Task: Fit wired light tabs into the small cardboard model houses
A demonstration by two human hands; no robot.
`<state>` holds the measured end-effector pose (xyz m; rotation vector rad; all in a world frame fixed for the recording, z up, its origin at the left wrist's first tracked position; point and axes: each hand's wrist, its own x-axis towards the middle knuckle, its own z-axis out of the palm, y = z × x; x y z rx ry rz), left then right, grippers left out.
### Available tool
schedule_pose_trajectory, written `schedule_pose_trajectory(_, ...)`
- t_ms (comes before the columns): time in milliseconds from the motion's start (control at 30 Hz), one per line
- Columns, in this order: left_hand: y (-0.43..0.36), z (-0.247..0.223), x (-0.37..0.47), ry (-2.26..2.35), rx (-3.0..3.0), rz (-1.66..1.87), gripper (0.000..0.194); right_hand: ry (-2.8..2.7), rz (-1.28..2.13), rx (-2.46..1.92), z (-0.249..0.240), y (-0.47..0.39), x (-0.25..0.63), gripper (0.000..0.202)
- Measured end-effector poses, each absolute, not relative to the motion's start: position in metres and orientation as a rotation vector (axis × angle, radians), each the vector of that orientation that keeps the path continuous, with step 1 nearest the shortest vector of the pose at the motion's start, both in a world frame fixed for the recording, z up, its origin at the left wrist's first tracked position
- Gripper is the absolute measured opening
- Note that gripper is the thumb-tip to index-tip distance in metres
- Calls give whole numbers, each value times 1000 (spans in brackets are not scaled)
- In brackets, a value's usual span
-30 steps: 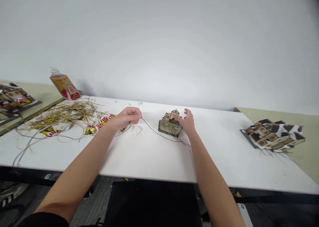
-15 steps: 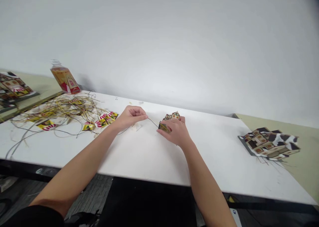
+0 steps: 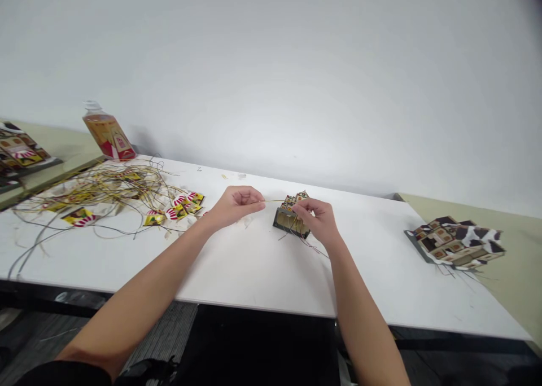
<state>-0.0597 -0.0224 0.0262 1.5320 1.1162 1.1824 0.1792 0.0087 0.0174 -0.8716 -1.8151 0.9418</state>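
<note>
A small model house [image 3: 291, 221] lies tilted on the white table, its hollow underside facing me and thin wires hanging out. My left hand [image 3: 241, 204] is closed in a pinch on a thin yellowish wire [image 3: 277, 200] that stretches toward the house. My right hand [image 3: 315, 214] touches the house at its right side, thumb and forefinger pinched together; what lies between these fingertips is too small to make out.
Tangled wires [image 3: 114, 185] with yellow, red-and-white striped pieces [image 3: 175, 212] cover the table's left side. Behind them stands a bottle [image 3: 109, 133]. Model houses rest at far left [image 3: 21, 149] and right [image 3: 457, 242].
My right hand has let go of its wide grip round the house and now pinches at its right edge. The house's underside shows more. My left hand has moved slightly right, its wire now nearly level.
</note>
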Motion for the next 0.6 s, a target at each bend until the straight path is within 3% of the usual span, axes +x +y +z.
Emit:
schedule_pose_trajectory(267, -22, 17, -53, 1185, 1614, 1068, 35, -1327, 1074, -839, 12, 29, 192, 20)
schedule_pose_trajectory(600, -14, 0, -47, 1080, 1621, 1168, 38, -1183, 1144, -1038, -5, 50, 201, 24)
